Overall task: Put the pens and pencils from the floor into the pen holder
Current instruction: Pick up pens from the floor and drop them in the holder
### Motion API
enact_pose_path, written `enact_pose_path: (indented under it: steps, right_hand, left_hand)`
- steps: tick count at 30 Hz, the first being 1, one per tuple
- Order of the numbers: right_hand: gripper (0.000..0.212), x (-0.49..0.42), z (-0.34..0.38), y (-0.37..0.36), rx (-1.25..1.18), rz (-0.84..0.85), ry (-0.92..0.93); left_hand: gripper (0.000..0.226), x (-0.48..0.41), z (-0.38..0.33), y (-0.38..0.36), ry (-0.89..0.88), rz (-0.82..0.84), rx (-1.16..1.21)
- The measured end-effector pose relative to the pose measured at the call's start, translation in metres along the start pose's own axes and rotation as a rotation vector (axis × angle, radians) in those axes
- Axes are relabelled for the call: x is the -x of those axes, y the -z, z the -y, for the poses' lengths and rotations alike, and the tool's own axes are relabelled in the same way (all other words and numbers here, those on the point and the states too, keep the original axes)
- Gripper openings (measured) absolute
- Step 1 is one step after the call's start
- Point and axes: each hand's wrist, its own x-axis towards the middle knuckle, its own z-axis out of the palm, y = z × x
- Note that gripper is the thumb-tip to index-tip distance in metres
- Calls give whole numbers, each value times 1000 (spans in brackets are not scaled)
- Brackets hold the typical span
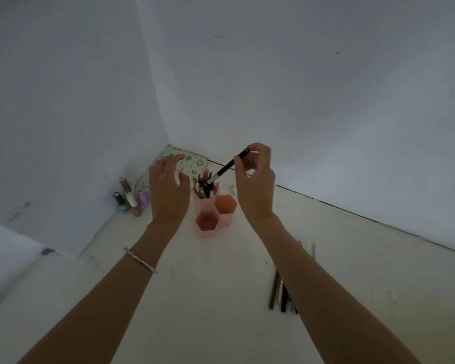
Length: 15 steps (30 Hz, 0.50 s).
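A pink pen holder made of three hexagonal cups stands on the floor near the room's corner. Its tallest back cup holds several pens and pencils; the two lower cups look empty. My right hand pinches a black pen by its upper end, tilted, with the lower tip over the back cup's opening. My left hand hovers open just left of the holder, fingers spread, touching nothing. More pens and pencils lie on the floor at the right, partly hidden behind my right forearm.
Three nail polish bottles stand against the left wall. A patterned flat case lies in the corner behind the holder. White walls meet close behind. A small white object lies right of the holder.
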Motion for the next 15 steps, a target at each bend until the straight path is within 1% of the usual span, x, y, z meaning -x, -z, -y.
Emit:
enact_pose_path:
  steps: [3,5,9,12,15]
  right_hand:
    - [22,11,-6,-20,187,170,86]
    - [19,19,-14,-26,297,236,125]
    - [22,17,-17,-26,376,294,140]
    - [24,9,-7,-25,407,390,183]
    - [29,2,-2,-26,450,440,251]
  left_hand:
    - [43,-3,-2,7,43,21,71]
    - [43,-2,-3,8,47,25,105]
    - [41,0,-8,6,48,35,130]
    - [41,2,-18,-2,61,39,173]
    - [44,4,-29,-10,105,-15,216]
